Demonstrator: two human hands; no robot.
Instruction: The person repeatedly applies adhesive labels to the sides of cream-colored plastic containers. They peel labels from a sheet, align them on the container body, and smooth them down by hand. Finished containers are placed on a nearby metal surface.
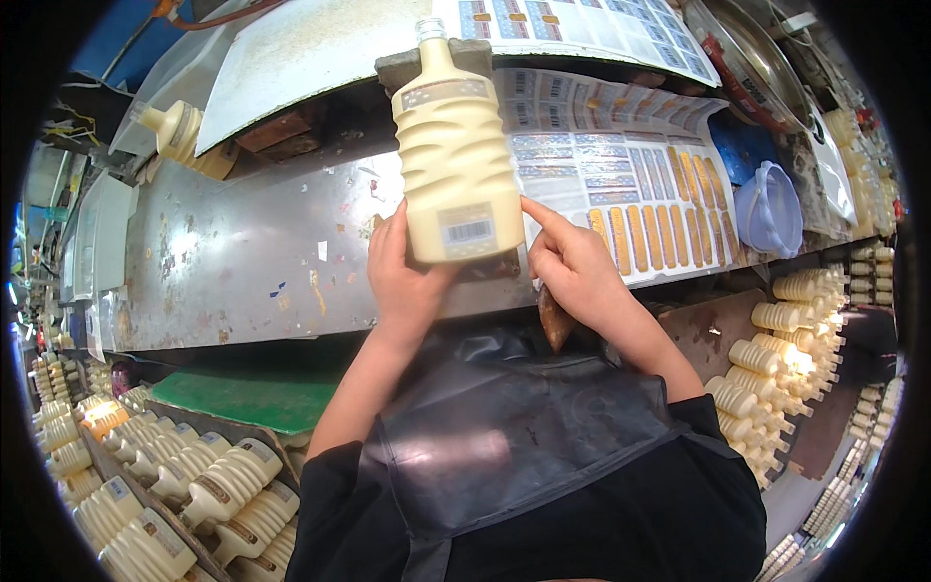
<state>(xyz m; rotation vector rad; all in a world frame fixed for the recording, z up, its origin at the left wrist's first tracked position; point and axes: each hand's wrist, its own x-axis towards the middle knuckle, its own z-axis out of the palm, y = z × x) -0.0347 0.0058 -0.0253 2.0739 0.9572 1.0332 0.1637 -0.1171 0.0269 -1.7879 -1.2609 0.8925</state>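
A cream bottle (453, 175) with a wavy ribbed body lies in front of me, neck pointing away, its shoulder over a grey block (475, 56). One label sits near its shoulder, and another with a barcode near its base. My left hand (405, 281) grips the bottle's lower left side, the thumb hidden beneath or behind it. At the lower right corner, the extended index finger of my right hand (580, 272) touches the bottle. Its other fingers curl round a brown, pointed, flat piece (556, 322), whose upper part they cover.
Label sheets (621, 160) lie right of the bottle, beside a lilac basket (769, 209). The metal table (242, 262) carries stuck scraps. Another cream bottle (177, 134) lies far left. Many similar bottles are stacked at lower left (233, 475) and right (766, 369).
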